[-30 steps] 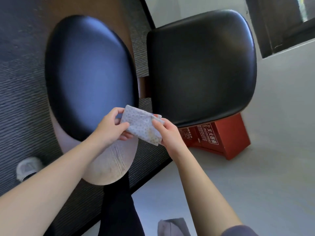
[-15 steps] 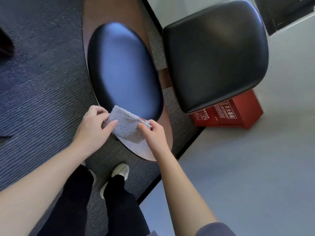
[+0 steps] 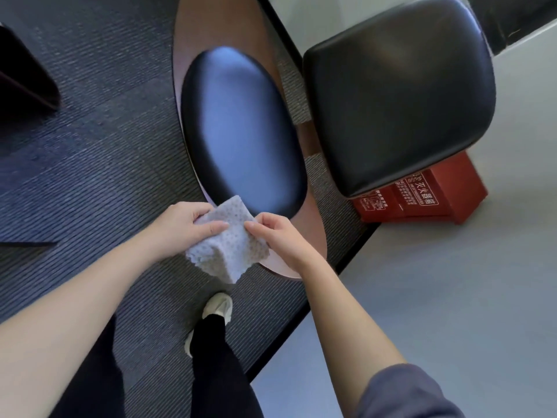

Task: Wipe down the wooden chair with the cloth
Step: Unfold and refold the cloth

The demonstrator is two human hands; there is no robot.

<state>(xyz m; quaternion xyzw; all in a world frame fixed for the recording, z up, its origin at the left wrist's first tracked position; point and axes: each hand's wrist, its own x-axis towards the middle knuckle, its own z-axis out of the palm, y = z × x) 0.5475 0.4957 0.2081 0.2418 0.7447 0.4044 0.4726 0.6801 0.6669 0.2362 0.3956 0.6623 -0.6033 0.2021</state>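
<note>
The wooden chair (image 3: 211, 22) has a brown wooden shell with a black oval pad (image 3: 241, 131) on its back and a black seat cushion (image 3: 398, 92). A pale dotted cloth (image 3: 232, 251) hangs in front of the near end of the wooden back. My left hand (image 3: 184, 227) grips the cloth's left side, thumb laid across it. My right hand (image 3: 277, 233) pinches its right edge. Both hands hold it in the air just above the chair's rim.
Dark ribbed carpet (image 3: 90, 146) lies to the left, grey smooth floor (image 3: 452, 297) to the right. A red fire-extinguisher box (image 3: 422, 200) stands under the seat. My legs and a white shoe (image 3: 218, 306) are below. A dark furniture corner (image 3: 24, 82) sits at far left.
The view has tilted down and pulled back from the chair. The cloth has opened out from a tight fold into a larger hanging sheet between my hands.
</note>
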